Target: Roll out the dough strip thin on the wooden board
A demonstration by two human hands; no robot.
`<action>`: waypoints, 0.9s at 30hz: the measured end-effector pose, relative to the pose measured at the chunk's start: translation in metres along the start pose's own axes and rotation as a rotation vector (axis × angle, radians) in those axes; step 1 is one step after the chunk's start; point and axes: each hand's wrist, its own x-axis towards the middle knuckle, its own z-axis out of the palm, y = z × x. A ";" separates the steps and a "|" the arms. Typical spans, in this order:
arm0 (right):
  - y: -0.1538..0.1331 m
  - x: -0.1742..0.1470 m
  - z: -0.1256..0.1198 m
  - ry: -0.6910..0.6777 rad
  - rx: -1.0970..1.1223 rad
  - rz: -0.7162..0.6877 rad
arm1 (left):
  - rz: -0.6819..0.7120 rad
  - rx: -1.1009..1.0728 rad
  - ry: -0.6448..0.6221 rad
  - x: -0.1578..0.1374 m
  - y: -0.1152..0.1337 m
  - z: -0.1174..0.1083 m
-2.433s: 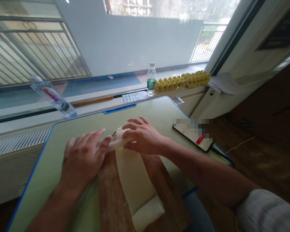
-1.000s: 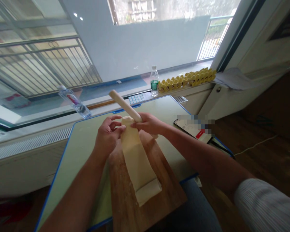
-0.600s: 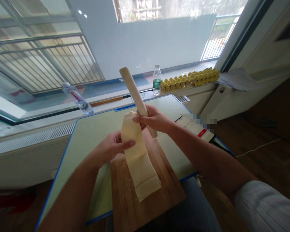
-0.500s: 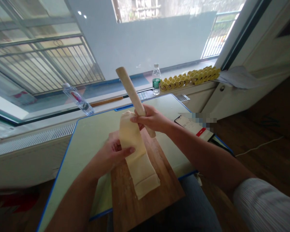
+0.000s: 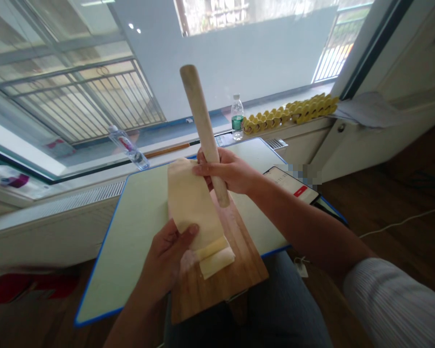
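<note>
A long strip of pale dough [image 5: 194,200] slants above the wooden board [image 5: 244,266], its near end folded and lying on the wood. My left hand [image 5: 166,253] is closed on the strip's left edge, thumb on top and fingers hidden beneath. At the far end, my right hand [image 5: 237,171] pinches the dough between thumb and fingers. That same hand also grips a wooden rolling pin [image 5: 199,104], which points up and away from me.
The board rests on a pale green table [image 5: 130,222] with blue edging. A phone [image 5: 293,183] lies at the right. On the windowsill are a tilted plastic bottle [image 5: 130,149], an upright bottle [image 5: 237,118] and yellow egg trays [image 5: 290,113].
The dough's far part has been lifted and swung left, and the near end now shows a fold. My left hand has moved down along the strip. The rolling pin stands more upright.
</note>
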 end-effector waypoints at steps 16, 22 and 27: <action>0.034 0.008 -0.006 -0.028 -0.450 0.354 | -0.225 0.358 0.085 -0.022 -0.007 -0.007; 0.047 0.009 -0.002 0.010 -0.524 0.434 | -0.252 0.375 0.152 -0.030 -0.009 0.000; 0.051 0.007 -0.004 -0.005 -0.744 0.467 | -0.218 0.447 0.131 -0.042 -0.010 -0.001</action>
